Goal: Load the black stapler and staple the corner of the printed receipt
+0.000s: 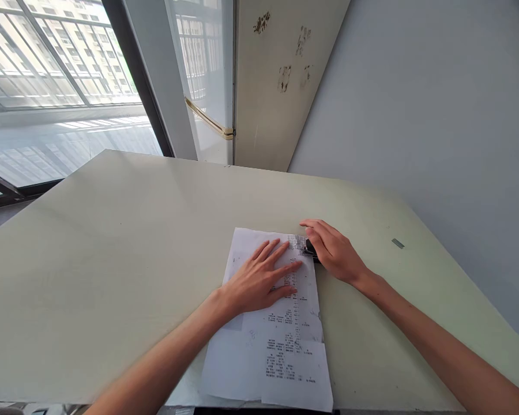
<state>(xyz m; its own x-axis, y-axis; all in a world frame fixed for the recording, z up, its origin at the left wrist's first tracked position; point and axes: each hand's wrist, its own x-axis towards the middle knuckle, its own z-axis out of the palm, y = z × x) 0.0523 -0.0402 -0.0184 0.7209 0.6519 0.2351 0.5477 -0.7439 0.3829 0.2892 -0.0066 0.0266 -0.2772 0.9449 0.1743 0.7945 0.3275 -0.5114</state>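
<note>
Most of the black tool (310, 249) was hidden beneath the right grip (335, 253), so its full shape could not be told. The left grip (259, 279) covered part of the printed papers (294, 360), whose characters were too small to read. Both forearms (168, 351) ran out of view on the near side, and the worktop (134, 242) was cut off at left and right. The grey strip (398, 243) was too small to identify, and the far pale panel (277, 124) lost its top
</note>
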